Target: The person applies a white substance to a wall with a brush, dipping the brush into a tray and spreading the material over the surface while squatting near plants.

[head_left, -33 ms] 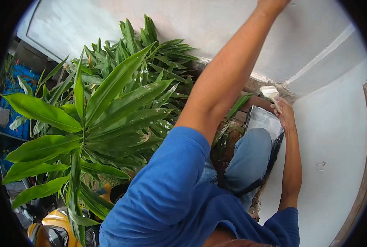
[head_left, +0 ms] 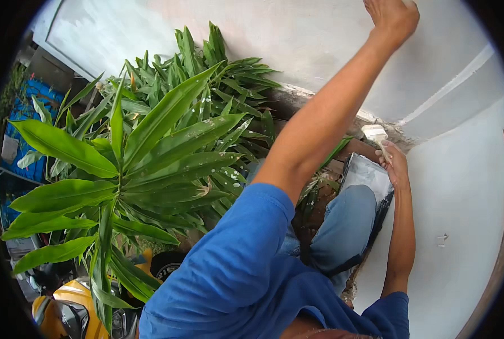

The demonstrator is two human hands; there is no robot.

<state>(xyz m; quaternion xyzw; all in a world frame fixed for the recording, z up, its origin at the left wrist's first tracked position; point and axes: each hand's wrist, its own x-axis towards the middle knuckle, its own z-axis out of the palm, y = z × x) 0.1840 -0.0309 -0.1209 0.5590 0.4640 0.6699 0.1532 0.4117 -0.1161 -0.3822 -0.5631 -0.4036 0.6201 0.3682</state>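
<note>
My right hand (head_left: 397,165) is closed around the handle of a paintbrush (head_left: 374,134), whose broad bristles are pale with white paint. Just beside that hand, partly behind my bent knee, lies a black-edged paint tray (head_left: 366,173) with white paint smeared inside. Stretched up across the view, my left arm ends in my left hand (head_left: 394,21) against the pale wall (head_left: 320,42). Its fingers curl inward near the top edge. A small light-coloured bit shows at them, but what they hold is cut off.
Long-leaved green plants (head_left: 167,141), some leaves spotted with white, crowd the left. Behind them stands a yellow-and-black motorbike (head_left: 79,302). A second whitish wall (head_left: 450,192) with a small metal fitting (head_left: 442,240) rises close on my right. Rough, broken plaster (head_left: 396,129) runs along the wall's foot.
My left hand has come further into view at the top. The whole scene has shifted slightly. My right hand still holds the paintbrush beside the tray.
</note>
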